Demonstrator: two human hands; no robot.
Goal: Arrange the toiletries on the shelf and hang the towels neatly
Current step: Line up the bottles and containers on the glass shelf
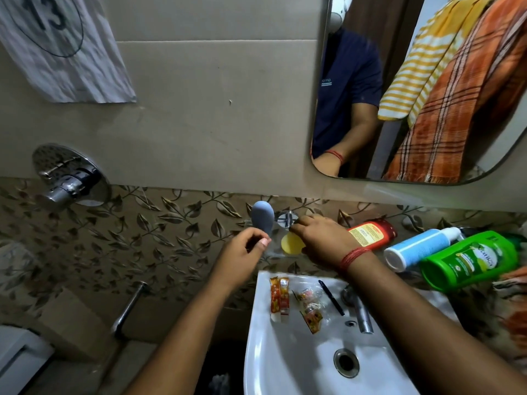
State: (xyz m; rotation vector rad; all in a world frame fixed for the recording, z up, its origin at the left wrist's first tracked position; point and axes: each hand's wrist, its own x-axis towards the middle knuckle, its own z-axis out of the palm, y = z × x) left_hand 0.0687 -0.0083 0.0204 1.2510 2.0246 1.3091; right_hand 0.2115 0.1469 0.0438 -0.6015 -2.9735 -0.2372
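Crowding shelf [271,253]: toppled bottles [467,259], soap [291,243]

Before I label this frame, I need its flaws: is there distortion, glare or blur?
Head view: wide-angle bending curves the mirror edge and wall lines; dim, warm light; mild glare on the chrome valve; corners soft; sink and green bottle reasonably sharp.

Single head-worn view, forward and down, close over the sink [258,337] (wide-angle, edges bowed)
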